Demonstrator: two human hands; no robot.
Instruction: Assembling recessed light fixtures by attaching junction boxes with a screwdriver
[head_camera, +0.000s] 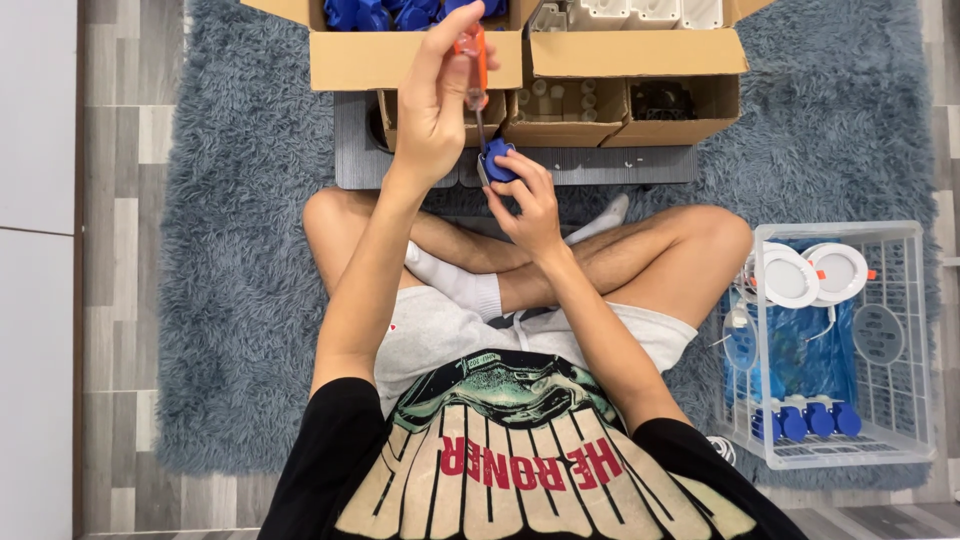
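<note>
Left hand (432, 110) pinches orange-handled screwdriver (474, 68) upright, tip below its fingers. Right hand (528, 205) closes around small blue plastic housing (498, 160), held at its fingertips above crossed legs. Housing judged light, rigid, smooth; best gripped by its sides.

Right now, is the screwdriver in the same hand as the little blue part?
No, the left hand holds the orange-handled screwdriver upright, while the right hand grips the small blue part under its tip.

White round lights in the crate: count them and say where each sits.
2: both at the far end of the white wire crate, one round light left, the other overlapping beside it. More may be hidden beneath.
</note>
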